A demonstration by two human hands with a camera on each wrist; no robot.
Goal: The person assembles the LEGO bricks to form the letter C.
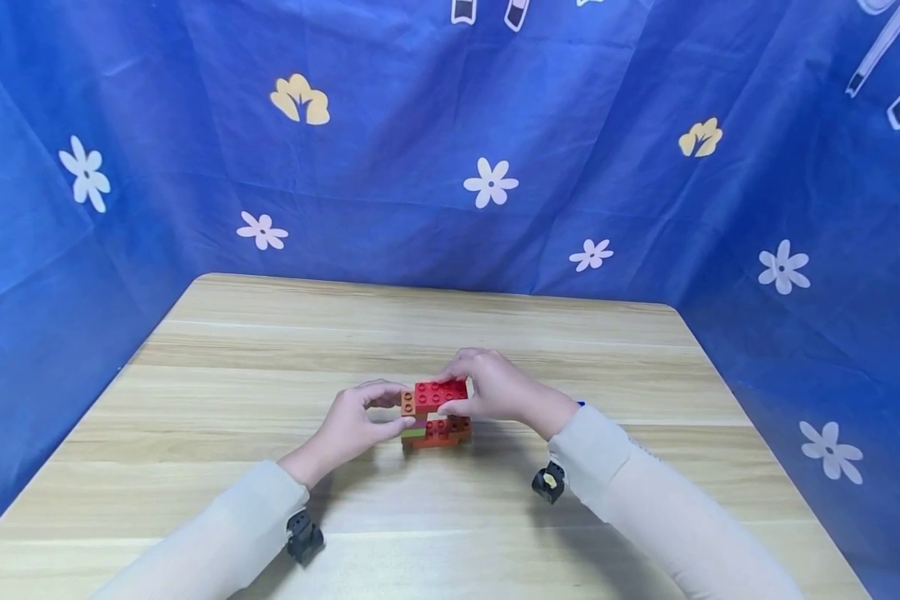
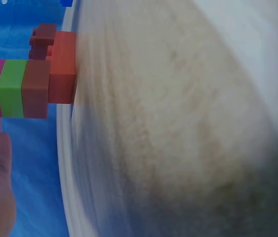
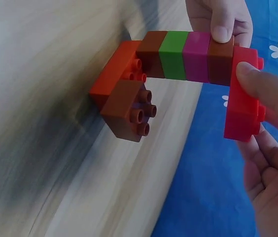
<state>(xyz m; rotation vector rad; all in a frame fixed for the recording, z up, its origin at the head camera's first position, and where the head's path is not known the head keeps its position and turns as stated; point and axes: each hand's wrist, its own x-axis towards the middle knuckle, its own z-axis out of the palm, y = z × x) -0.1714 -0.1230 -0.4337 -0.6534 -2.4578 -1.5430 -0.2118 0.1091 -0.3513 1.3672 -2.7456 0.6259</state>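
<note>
My right hand (image 1: 495, 385) pinches a red brick (image 3: 241, 96) between thumb and fingers, one end of it over the top of a column. That column stacks a brown brick (image 3: 151, 54), a green brick (image 3: 173, 55), a magenta brick (image 3: 196, 57) and another brown brick (image 3: 221, 61) on top. My left hand (image 1: 356, 421) grips the column's upper part, its thumb on the top brown brick. Under the column lies an orange-red base brick (image 3: 113, 74) on the table. A separate brown brick (image 3: 124, 111) sits on the base's other end, below the red brick's free end.
The wood-grain table (image 1: 270, 350) reaches back to a blue cloth (image 1: 390, 167) with flower prints, which also hangs at both sides. A small blue thing (image 1: 581, 404) shows partly behind my right wrist. Black wrist cameras (image 1: 303, 537) hang below both sleeves.
</note>
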